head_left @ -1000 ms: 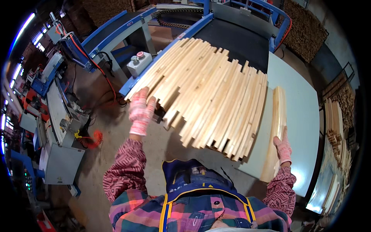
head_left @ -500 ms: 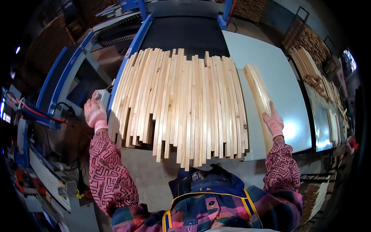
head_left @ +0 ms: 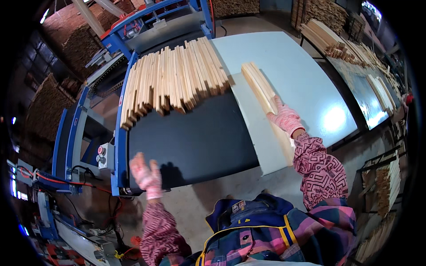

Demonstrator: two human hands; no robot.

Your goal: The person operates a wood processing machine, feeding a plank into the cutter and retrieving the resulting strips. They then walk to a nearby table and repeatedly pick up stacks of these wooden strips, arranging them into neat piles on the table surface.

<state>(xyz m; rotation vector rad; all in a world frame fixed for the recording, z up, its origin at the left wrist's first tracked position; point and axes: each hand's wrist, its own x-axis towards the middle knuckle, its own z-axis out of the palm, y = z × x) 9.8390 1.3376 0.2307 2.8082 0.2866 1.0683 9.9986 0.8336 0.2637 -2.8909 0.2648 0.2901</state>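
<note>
Two gloved hands: right hand (head_left: 286,119) flat on stiff, light pale wooden slat stack (head_left: 262,91), best gripped mid-length; left hand (head_left: 145,174) spread, empty.

labels: small red sticker (head_left: 121,100) | on blue conveyor frame (head_left: 119,146), left rail | packages/screens: none

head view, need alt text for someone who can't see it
A person's gloved right hand rests on a small stack of wooden slats on a pale table, the left hand open at a black conveyor belt carrying many slats.
</note>
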